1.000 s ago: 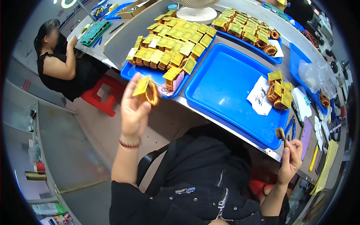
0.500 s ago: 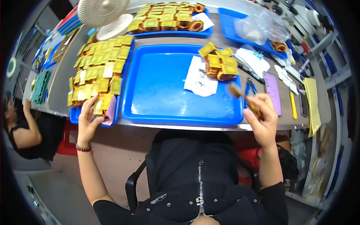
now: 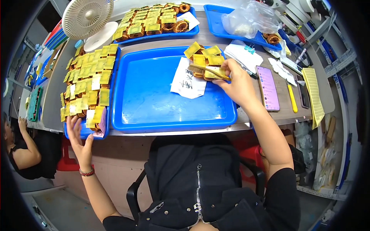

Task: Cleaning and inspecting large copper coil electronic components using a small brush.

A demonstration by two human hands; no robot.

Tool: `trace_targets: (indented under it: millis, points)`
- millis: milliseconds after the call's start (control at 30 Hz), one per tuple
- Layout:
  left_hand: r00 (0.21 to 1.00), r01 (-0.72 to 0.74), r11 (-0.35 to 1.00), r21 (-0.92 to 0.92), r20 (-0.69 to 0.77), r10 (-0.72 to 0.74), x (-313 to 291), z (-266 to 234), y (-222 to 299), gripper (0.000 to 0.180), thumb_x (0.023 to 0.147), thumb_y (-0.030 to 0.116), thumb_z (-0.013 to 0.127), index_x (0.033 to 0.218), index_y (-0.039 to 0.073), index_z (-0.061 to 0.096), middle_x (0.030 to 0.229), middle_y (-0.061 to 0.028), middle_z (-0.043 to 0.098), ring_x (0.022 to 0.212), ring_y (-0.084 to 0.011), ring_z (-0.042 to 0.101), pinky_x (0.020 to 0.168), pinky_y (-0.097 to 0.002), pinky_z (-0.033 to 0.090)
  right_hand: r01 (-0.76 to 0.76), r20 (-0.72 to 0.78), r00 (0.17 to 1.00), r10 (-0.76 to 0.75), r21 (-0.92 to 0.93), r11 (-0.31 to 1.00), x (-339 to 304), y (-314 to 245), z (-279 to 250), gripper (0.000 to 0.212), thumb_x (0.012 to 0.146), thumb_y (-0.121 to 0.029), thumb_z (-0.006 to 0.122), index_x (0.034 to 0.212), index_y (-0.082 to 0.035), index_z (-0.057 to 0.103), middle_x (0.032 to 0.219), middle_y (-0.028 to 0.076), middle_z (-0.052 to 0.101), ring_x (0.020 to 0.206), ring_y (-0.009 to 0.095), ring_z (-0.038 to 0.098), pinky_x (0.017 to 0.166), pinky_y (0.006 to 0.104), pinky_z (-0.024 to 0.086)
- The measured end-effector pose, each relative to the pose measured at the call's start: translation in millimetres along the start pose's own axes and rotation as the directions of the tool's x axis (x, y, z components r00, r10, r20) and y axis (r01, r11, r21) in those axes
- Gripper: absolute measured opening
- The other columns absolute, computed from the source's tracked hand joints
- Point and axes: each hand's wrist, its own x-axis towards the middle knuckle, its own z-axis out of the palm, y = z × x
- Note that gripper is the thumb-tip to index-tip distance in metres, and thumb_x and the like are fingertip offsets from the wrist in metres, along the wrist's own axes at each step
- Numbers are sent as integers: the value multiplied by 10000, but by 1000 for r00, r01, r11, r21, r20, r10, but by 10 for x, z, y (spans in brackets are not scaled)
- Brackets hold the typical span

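Note:
My right hand [image 3: 238,81] grips a small brush [image 3: 220,74] by its brown handle, with the bristle end pointing left. The brush lies across the front of a small group of copper-wound coils with yellow square tops [image 3: 212,51], which sits at the right end of a big blue tray [image 3: 146,111]. Whether the bristles touch them, I cannot tell. Partly under that group lies a white paper with handwriting [image 3: 183,82]. At the near end of the left blue tray [image 3: 74,134], my left hand [image 3: 80,142] has its fingers spread beside the nearest coil [image 3: 96,117] and a pink slip [image 3: 101,129].
Another tray of coils [image 3: 152,29] and a fan [image 3: 88,17] stand at the back. A blue tray with plastic bags [image 3: 246,23] is back right. A phone [image 3: 268,88], yellow cutter [image 3: 291,98] and yellow sheet [image 3: 313,96] lie rightward. Another person [image 3: 25,154] sits far left.
My right hand has carried the brush left and up from the tray's right edge to the coil group. My left hand has come off the nearest coil and spread its fingers. The view has shifted.

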Motion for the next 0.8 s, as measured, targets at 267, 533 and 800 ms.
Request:
trace_targets:
  millis: [267,533,800]
  points:
    - [846,-442,877,190,-238,478,-187,917,660,483,714,-30,558,1170,-33,399,1194,-200,420,1134,-316,420,981,-403,321,51,30,998,-53,45,998,9,17,78,440,635,-179,772,918,-69,453,641,63,490,616,236,541,581,343,441]
    - [953,-289,954,-83,68,295,6,1911,1079,538,678,29,639,1181,-9,452,1193,-177,445,1095,-291,455,906,-354,371,17,78,996,-43,310,951,-118,4,-20,317,673,-123,744,917,-25,566,716,43,585,585,92,510,551,227,426]
    - [981,-132,863,-487,58,183,-209,2251,1237,370,673,-41,690,1023,-25,572,997,-148,622,907,-209,625,754,-270,492,109,328,894,-306,503,858,-636,-547,-418,407,657,-105,763,1014,-34,580,861,50,558,749,119,527,652,246,417]
